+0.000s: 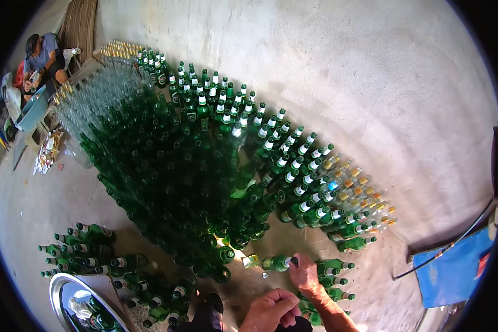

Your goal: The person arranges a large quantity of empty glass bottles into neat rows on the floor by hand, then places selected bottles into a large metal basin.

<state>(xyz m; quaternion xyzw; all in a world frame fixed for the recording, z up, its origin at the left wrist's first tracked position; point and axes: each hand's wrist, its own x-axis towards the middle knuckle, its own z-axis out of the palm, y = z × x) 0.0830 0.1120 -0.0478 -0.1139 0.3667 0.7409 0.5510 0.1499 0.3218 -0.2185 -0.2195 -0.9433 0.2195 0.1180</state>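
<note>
My right hand [306,274] is closed round the neck of a green glass bottle [275,264] with a pale neck label, its body pointing left just above the floor. Low in the view, my left hand [270,310] is near my lap with its fingers curled together; whatever may be inside them is hidden. A crumpled yellowish scrap [250,260] lies to the left of the bottle's base. Beside my right forearm stand several green bottles [336,280] with light neck labels.
Green bottles [166,166] stand packed across the floor, with clear bottles [102,88] beyond. A metal basin [58,288] holds liquid and a white cloth at lower left. Another person [41,58] sits by a blue tub [33,109]. A blue panel [454,271] stands right.
</note>
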